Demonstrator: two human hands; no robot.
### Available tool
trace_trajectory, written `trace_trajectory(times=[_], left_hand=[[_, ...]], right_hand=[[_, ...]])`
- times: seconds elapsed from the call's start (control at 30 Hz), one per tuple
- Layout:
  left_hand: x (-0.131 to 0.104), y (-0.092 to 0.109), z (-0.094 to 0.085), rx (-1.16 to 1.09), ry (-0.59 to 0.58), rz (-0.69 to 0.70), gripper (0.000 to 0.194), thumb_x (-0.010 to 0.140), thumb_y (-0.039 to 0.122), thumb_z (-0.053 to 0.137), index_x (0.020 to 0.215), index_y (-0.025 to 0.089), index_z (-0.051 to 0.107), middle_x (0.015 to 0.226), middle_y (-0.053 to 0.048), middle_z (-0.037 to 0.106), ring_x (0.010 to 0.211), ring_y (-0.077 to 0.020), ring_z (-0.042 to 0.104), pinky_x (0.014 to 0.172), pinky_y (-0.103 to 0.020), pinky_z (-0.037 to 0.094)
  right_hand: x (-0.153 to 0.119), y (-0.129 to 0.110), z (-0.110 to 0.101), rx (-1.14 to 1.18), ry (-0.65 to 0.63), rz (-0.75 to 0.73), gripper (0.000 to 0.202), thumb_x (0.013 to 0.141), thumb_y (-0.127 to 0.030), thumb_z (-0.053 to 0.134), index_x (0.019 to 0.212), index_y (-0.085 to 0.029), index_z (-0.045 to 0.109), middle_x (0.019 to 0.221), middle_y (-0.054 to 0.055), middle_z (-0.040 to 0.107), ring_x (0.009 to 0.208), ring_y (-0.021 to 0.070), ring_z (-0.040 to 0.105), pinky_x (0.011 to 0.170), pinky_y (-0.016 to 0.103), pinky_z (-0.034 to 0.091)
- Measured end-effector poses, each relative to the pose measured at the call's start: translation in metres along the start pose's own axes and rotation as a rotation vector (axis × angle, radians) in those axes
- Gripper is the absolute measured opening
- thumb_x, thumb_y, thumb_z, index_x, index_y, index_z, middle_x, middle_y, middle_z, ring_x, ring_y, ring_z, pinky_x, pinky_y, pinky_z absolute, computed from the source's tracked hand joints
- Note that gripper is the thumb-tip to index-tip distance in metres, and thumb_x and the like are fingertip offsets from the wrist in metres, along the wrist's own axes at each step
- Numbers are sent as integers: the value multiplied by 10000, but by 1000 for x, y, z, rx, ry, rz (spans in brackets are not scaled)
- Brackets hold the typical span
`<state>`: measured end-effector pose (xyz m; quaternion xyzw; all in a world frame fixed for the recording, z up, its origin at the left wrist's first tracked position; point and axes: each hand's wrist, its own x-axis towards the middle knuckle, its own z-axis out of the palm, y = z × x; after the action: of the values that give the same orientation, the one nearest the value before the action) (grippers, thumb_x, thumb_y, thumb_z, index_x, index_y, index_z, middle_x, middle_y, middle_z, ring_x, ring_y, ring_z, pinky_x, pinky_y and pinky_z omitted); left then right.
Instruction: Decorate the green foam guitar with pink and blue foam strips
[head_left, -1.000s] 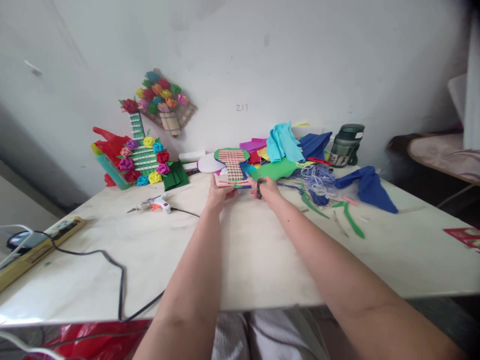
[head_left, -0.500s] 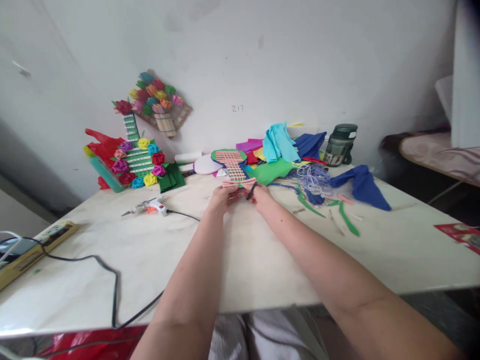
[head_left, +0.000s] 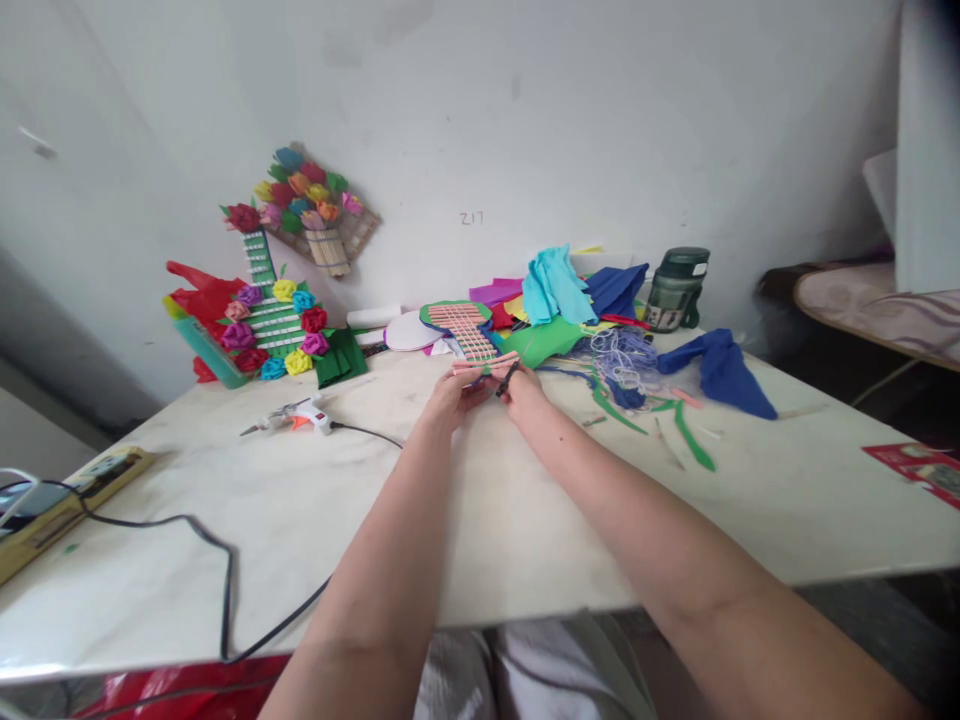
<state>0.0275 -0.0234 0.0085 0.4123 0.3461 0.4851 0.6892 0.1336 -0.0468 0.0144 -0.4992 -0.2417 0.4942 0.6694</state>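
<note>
A craft panel (head_left: 471,332) of green and blue paper lies at the middle of the table. A lattice of thin pink strips covers it, with a wide rounded far end and a narrower neck. My left hand (head_left: 450,396) is closed at the near left corner of the panel, by the pink strips (head_left: 484,366) across its near end. At the near right corner my right hand (head_left: 523,392) is closed, with a slim black tool (head_left: 508,378) held slantwise in its fingers. The tool's kind is too small to make out. Both hands hide part of the panel's near edge.
A glue gun (head_left: 307,414) with its cord lies left, and a power strip (head_left: 112,475) beyond it. Paper-flower crafts (head_left: 277,325) stand at the back left. Coloured paper (head_left: 555,285), tangled yarn (head_left: 619,360), green scraps (head_left: 694,437) and a dark bottle (head_left: 677,290) are at right.
The near end of the panel and both hands have shifted very slightly to the right relative to the table. The view has turned a little; the grip looks the same.
</note>
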Motion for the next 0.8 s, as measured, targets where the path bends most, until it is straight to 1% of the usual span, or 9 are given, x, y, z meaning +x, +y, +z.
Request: trace_trajectory(times=[0.03,0.1,0.17,0.23,0.33,0.43,0.53,0.67,0.8], left_hand=[[0,2,0,-21,12,-20,191,701,257,644,849,145,598,725,-52,638,648,-151,622,720,-327,534],[0,5,-2,-70,60,-54,284,770,411,563,851,140,593,691,-70,626,655,-177,632,729,-356,534],[1,6,-5,-104,101,-55,337,815,458,488,847,137,585,680,-82,628,673,-187,639,742,-361,532],[4,7,-11,-112,103,-27,310,849,414,454,835,134,585,692,-89,643,688,-180,642,758,-348,527],[9,8,-19,-130,58,12,297,877,359,426,817,125,599,709,-91,663,704,-170,644,759,-325,526],[11,11,-23,-182,66,34,267,879,329,441,808,131,605,703,-60,666,631,-128,634,675,-251,529],[12,15,-24,-222,67,71,178,860,229,478,806,122,610,720,-40,672,581,-100,623,580,-198,513],[13,16,-28,-260,10,132,151,829,110,476,824,101,627,756,-47,686,607,-106,635,552,-187,511],[14,17,-34,-270,6,168,130,779,66,522,822,107,638,762,-44,688,617,-100,637,524,-159,495]], right_hand=[[0,-1,0,41,18,15,220,676,-51,555,858,-170,526,563,-45,597,493,97,593,294,156,218],[-1,-1,1,129,71,55,267,650,-35,569,875,-173,531,548,-57,583,489,95,589,293,155,201],[-2,-1,2,139,90,65,328,636,-36,586,927,-178,532,546,-61,576,498,98,591,294,153,199],[-4,-1,3,130,101,57,401,625,-40,601,991,-182,521,577,-53,587,525,102,600,297,150,213],[-7,1,6,102,106,10,483,615,-46,605,1064,-184,494,677,-25,627,589,112,618,317,148,274],[-13,2,10,66,77,-51,517,592,-58,610,1077,-181,483,750,-8,652,631,126,628,361,155,347],[-19,4,14,111,30,-106,535,544,-73,632,1047,-178,482,730,-19,648,623,133,625,406,165,386],[-24,6,17,208,-35,-154,549,473,-97,662,986,-177,482,687,-37,626,595,131,612,398,163,357],[-24,7,15,212,-120,-192,531,441,-149,673,941,-178,496,645,-46,607,548,122,590,356,159,273]])
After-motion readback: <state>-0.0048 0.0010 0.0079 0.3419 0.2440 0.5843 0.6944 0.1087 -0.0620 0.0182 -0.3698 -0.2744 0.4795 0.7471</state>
